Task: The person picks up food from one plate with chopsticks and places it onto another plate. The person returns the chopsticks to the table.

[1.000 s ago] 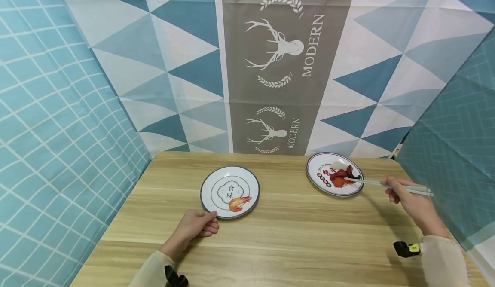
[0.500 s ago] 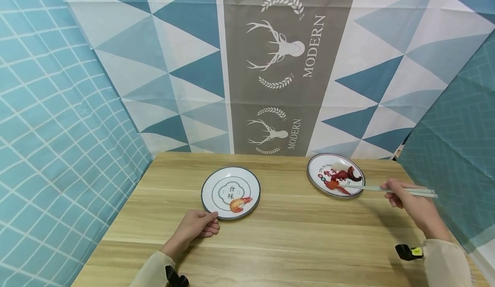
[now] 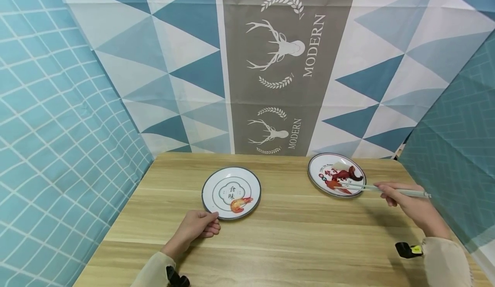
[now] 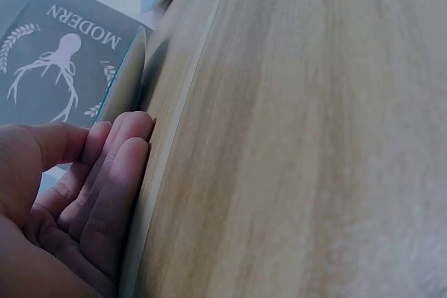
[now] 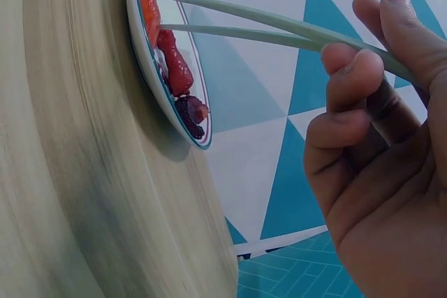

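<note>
In the head view, the chopsticks [image 3: 369, 187] run almost level, tips pointing left to the orange piece [image 3: 332, 184] on the right plate [image 3: 319, 163]; the right grip [image 3: 404, 201] pinches them, while the left grip [image 3: 196, 226] pinches the left plate [image 3: 215, 187] at its rim. The left wrist view shows this plate edge-on above the counter [image 4: 279, 137]. The right wrist view shows more clearly the tips spread apart at the orange piece

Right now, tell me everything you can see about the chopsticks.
The chopsticks are a slim, straight, pale green pair, smooth-looking; I can't tell the material. The right hand holds them, their back ends jutting past it. They reach over the rim of the right-side plate, tips apart at an orange-red food piece; whether both tips touch it is unclear.
</note>
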The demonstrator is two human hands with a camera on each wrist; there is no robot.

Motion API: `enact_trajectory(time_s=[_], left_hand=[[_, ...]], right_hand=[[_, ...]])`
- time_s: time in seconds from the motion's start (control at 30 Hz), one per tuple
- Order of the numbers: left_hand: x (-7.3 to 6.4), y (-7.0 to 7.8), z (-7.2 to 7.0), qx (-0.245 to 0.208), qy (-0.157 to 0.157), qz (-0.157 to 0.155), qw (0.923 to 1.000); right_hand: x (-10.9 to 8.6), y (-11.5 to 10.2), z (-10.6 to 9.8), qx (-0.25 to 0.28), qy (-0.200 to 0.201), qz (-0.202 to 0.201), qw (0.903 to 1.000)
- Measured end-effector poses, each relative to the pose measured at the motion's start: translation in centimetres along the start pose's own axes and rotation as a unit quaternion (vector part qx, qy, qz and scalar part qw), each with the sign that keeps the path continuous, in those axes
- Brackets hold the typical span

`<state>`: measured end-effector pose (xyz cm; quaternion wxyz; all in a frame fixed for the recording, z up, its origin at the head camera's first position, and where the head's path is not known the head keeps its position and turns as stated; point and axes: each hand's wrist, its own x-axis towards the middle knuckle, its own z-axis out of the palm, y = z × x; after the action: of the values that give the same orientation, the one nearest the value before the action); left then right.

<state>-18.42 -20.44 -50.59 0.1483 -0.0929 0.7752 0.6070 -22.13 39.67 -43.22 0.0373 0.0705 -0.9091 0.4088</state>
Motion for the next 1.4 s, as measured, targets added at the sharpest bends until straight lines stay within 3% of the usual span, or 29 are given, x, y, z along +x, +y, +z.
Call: enact_trajectory(time_s=[0.43, 0.57, 0.87, 1.0, 1.23, 1.4], left_hand=[[-0.1, -0.2, 0.0, 0.0, 0.0, 0.001, 1.0], [-0.1, -0.3, 0.0, 0.003, 0.003, 0.001, 1.0], [-0.2, -0.4, 0.0, 0.002, 0.012, -0.001, 0.9999], [-0.1, -0.4, 0.1, 0.002, 0.01, 0.002, 0.9999], [0.1, -0.2, 0.0, 0.002, 0.006, 0.001, 1.0], [0.1, -0.1, -0.1, 0.003, 0.006, 0.001, 1.0]], right_hand=[[0.3, -1.2, 0.1, -0.033, -0.016, 0.05, 0.9981], [0.8, -2.1, 0.9, -0.044, -0.011, 0.033, 0.9984], [1.3, -3.8, 2.6, -0.067, 0.026, -0.068, 0.9951], [1.1, -3.9, 2.6, -0.063, 0.036, -0.07, 0.9949], [1.0, -4.1, 2.0, -0.034, 0.029, -0.012, 0.9989], [1.0, -4.1, 2.2, -0.052, 0.045, -0.08, 0.9944]])
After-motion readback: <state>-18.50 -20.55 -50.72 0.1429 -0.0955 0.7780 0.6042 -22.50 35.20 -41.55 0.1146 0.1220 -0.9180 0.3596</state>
